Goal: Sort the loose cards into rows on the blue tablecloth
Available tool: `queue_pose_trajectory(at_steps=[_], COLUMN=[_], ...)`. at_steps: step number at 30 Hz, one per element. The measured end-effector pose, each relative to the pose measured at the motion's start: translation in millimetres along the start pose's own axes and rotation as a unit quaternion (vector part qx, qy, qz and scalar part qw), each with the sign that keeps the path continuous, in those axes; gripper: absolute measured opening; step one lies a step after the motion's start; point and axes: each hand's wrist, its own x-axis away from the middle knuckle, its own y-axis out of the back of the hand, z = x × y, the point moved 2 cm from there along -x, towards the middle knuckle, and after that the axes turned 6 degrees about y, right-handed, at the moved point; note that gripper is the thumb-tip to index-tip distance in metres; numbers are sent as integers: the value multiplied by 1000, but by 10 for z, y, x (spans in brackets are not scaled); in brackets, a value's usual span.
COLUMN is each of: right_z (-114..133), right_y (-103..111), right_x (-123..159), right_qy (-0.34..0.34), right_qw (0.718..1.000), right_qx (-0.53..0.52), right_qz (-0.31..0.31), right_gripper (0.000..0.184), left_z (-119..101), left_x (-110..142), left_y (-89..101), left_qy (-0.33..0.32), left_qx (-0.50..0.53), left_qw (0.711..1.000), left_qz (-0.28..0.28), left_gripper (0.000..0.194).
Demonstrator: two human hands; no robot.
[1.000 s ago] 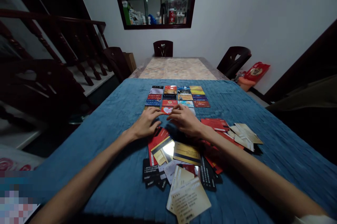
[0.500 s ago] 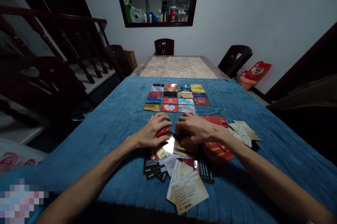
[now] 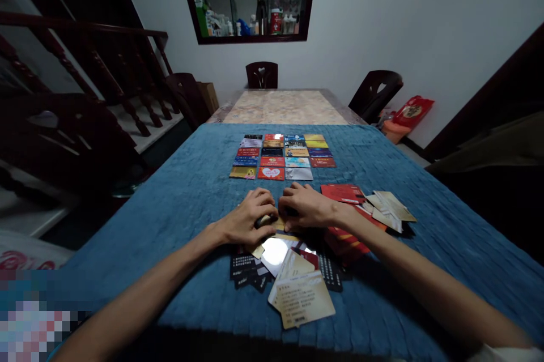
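My left hand curls around some cards; a dark, shiny card shows between its thumb and fingers. Close beside it, my right hand has its fingers bent down to a gold card that lies between the two hands. Below them a loose pile is spread out: black cards with white print, a bright reflecting card and cream cards nearest to me. Beyond my hands, small colourful cards lie face up in neat rows. My fingertips are partly hidden.
Red cards or folders lie right of my right hand, with more cream cards beside them. A blue cloth covers the near part of the table; its far end shows a marble-like top. Dark chairs stand around it.
The red card in my left hand no longer shows; a dark one is seen there now. The gold striped card under my right hand has shifted up between both hands. The view has shifted slightly.
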Motion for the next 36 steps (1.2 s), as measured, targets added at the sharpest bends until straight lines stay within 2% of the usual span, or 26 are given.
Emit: queue_pose_trajectory(at_steps=[10,17,23,32,36], right_z=[-98,-167,-181,-133,-171], right_y=[-101,-24,-13,78,76], right_x=[-71,-1,24,45,31], right_qy=[-9,25,58,89,76], right_qw=[998,998,997,991,990], right_qx=[-5,-31,-47,-83,-94], right_qz=[-69,-42,-31,-56,-73], right_gripper=[24,38,44,23,26], left_z=[5,-14,55,78,118], left_x=[6,14,37,24,4], left_y=[4,-8,4,58,60], left_qy=[-5,-16,-30,-25,-12], left_qx=[4,-26,-24,25,39], left_qw=[1000,999,998,996,992], left_qz=[4,-21,-51,-84,-116], left_gripper=[35,23,18,16,21])
